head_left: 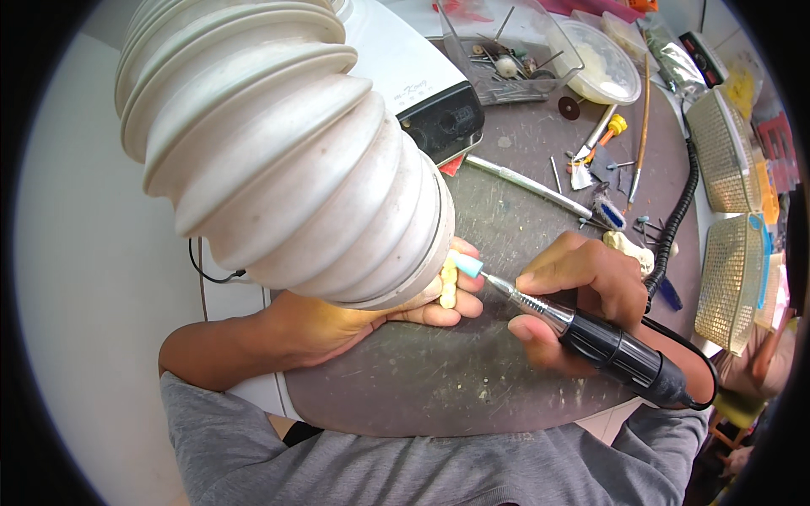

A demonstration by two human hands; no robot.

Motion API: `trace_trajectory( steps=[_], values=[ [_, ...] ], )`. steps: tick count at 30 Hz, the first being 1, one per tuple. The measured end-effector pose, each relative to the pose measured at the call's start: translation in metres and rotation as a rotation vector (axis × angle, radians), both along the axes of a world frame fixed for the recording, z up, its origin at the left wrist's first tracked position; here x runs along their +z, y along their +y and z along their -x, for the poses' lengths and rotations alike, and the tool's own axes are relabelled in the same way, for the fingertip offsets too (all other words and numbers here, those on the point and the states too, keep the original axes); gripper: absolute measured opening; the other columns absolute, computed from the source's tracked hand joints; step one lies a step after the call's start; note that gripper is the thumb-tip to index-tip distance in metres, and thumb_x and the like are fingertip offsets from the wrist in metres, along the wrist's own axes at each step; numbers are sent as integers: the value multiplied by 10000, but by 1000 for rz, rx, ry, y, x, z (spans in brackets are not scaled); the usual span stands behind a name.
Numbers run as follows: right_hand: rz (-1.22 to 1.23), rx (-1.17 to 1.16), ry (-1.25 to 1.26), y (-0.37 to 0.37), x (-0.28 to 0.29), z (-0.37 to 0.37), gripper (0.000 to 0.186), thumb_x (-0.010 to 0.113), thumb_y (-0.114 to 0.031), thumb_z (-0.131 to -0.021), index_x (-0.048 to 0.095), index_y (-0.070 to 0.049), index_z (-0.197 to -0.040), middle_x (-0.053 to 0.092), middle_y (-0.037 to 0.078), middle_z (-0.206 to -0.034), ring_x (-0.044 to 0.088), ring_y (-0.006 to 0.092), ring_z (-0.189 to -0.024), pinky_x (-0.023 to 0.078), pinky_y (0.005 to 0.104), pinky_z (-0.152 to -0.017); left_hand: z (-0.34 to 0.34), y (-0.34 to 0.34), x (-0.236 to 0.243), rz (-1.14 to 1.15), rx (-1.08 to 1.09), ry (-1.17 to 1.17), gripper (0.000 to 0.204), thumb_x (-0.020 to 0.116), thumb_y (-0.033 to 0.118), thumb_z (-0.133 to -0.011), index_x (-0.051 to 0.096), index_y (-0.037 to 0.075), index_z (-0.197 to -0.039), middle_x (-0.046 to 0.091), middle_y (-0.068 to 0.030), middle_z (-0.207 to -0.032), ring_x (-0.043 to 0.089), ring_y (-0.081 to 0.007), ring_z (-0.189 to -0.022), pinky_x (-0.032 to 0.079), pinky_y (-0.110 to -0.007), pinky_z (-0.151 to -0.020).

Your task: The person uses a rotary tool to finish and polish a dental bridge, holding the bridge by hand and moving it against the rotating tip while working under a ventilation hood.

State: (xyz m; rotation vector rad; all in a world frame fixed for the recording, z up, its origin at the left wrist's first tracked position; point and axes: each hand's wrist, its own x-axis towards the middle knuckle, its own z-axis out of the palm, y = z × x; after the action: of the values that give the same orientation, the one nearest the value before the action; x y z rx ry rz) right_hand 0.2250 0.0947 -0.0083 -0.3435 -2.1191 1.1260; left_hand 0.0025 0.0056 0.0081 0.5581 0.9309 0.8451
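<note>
My left hand (337,329), partly hidden by the white hose end, holds a small yellowish row of tooth shapes (448,291), like a dental bridge, on its fingers. Its thumb is out of sight behind the hose. In my right hand (595,274) is a black and silver rotary handpiece (582,331), gripped between thumb and fingers like a pen. The handpiece carries a light blue, tapered grinding tip (467,264). That tip meets or nearly meets the upper end of the yellow piece; actual contact is hard to tell.
A wide ribbed white suction hose (278,160) covers the left side. Behind it stands a white control box (396,51). A clear bin of burs (515,88), a metal-handled tool (531,187), a coiled black cord (677,211) and mesh baskets (732,270) lie around the grey table (405,379).
</note>
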Motion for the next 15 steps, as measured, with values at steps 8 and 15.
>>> trace_trajectory(
  steps=[8, 15],
  values=[
    [25, 7, -13, 1, 2, -1, 280, 789, -59, -707, 621, 2, -923, 656, 113, -776, 660, 184, -632, 521, 252, -544, 1, 0, -1, -10, 3, -42, 359, 505, 69, -970, 430, -38, -1305, 613, -168, -1123, 633, -215, -1058, 532, -276, -917],
    [20, 43, -35, 1, 2, -3, 283, 792, -64, -702, 625, 3, -920, 659, 113, -776, 663, 188, -635, 517, 252, -538, 1, -1, -2, -34, 15, -15, 358, 499, 53, -969, 428, -45, -1306, 592, -166, -1161, 629, -214, -1064, 531, -278, -919]
  ],
)
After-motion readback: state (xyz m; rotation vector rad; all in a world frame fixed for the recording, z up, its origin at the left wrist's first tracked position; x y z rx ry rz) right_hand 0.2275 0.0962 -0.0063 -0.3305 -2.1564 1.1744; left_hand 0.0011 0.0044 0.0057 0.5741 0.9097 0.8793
